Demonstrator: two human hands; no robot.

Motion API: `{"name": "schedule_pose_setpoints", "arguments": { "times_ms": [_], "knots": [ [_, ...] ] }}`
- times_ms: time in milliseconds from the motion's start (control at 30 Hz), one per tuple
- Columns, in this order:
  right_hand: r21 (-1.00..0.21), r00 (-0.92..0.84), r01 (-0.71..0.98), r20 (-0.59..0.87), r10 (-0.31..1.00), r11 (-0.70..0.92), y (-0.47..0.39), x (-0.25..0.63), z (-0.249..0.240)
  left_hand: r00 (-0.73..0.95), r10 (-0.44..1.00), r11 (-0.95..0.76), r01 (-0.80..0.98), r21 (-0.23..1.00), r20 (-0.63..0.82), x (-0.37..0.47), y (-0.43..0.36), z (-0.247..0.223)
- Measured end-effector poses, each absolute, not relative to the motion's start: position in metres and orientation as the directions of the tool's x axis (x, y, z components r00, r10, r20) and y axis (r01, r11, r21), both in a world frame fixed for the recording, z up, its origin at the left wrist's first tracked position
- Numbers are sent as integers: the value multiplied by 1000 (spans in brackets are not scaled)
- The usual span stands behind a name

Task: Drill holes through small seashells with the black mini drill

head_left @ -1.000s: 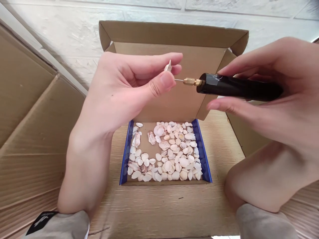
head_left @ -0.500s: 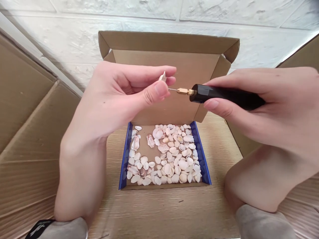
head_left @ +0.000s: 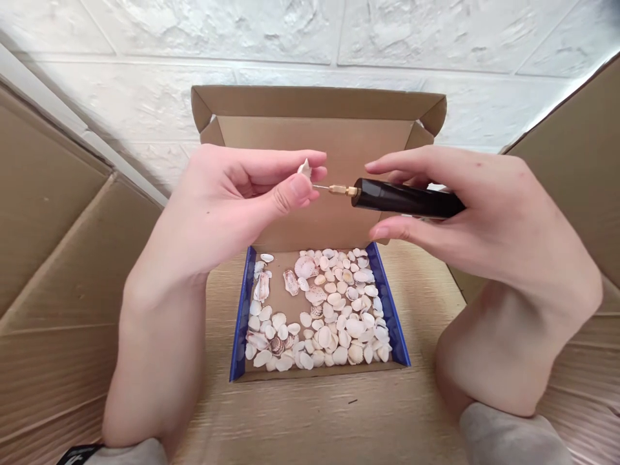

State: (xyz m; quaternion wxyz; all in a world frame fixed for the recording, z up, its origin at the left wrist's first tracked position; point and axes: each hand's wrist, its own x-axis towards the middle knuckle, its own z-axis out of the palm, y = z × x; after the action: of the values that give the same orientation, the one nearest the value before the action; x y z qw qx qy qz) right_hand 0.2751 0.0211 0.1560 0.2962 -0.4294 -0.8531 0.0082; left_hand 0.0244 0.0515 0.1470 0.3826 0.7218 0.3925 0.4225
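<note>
Thumb and fingertips of my left hand (head_left: 242,200) pinch a small pale seashell (head_left: 305,168), which is partly hidden by the thumb. In my right hand (head_left: 504,213) lies a slim black pen drill (head_left: 402,197) with a brass chuck (head_left: 343,190). Its thin bit points left and meets the shell's edge behind my left thumb; how deep it goes is hidden. My right thumb and index finger are spread off the drill body, whose rear end rests against the palm. Below both hands, many white and pinkish seashells (head_left: 334,323) lie in an open cardboard box (head_left: 397,323) with blue sides.
The box's raised lid (head_left: 320,93) stands behind my hands, before a white brick-patterned wall (head_left: 285,32). Cardboard panels (head_left: 53,213) flank both sides. A small dark sliver (head_left: 352,402) lies on the wooden table (head_left: 290,426) in front of the box.
My right thumb and index finger have lifted away from the drill and spread apart. Both hands, the shell and the drill appear slightly lower and further left as the view shifts.
</note>
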Motion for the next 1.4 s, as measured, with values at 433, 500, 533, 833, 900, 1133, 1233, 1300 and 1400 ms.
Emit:
{"name": "schedule_pose_setpoints", "arguments": {
  "times_ms": [433,500,533,833,900,1133,1233,1300,1400],
  "knots": [
    [-212,-447,761,514,732,613,25,272,153,296,920,-351,337,874,255,22,54,148],
    [-195,-422,761,575,701,619,27,271,152,310,915,-358,332,873,257,20,56,148],
    [-196,-407,760,600,689,620,27,271,151,320,910,-366,322,873,263,20,57,147],
    [-383,-429,678,486,761,627,32,261,145,421,868,-401,283,871,263,20,60,143],
    [-359,-421,681,521,742,638,34,261,145,383,883,-391,287,874,270,19,60,143],
    [-279,-441,686,575,689,672,35,261,144,359,891,-375,240,895,277,22,57,145],
    [-289,-428,703,558,711,650,33,259,144,358,895,-364,236,901,267,23,54,147],
    [-303,-423,703,549,721,644,32,259,144,368,892,-362,239,901,261,22,54,148],
    [-315,-437,690,537,722,652,32,259,145,381,887,-371,251,894,261,22,55,147]
  ]
}}
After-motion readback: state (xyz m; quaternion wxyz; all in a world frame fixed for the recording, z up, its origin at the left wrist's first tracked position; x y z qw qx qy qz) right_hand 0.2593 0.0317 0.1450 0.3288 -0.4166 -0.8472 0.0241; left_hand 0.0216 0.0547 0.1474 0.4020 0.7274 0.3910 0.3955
